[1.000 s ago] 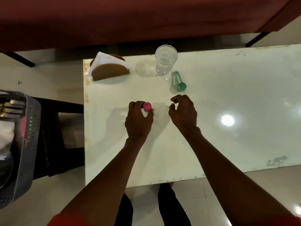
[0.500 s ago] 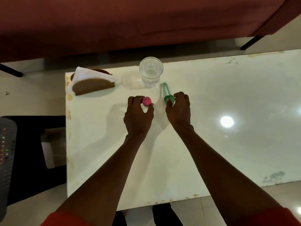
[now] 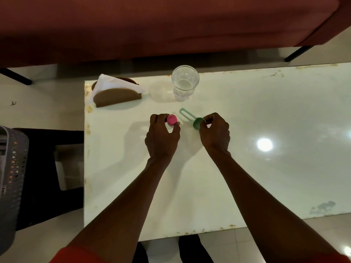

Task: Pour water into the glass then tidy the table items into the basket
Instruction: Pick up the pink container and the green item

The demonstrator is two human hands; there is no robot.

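Observation:
A clear glass (image 3: 185,82) with some water stands near the far edge of the white table (image 3: 266,168). My left hand (image 3: 161,137) grips a small clear bottle with a pink cap (image 3: 171,119), held upright on the table. My right hand (image 3: 214,133) pinches the bowl of a green measuring scoop (image 3: 191,119), whose looped handle points toward the glass. The grey perforated basket (image 3: 11,177) shows at the far left edge, off the table.
A brown napkin holder (image 3: 115,95) with white napkins sits at the table's far left corner. A dark stool (image 3: 49,177) stands left of the table beside the basket. A red sofa (image 3: 171,25) runs along the far side.
My right hand reached forward to the green scoop and took hold of its bowl. My left hand kept its grip on the pink-capped bottle. The camera view shifted, bringing the basket back into view.

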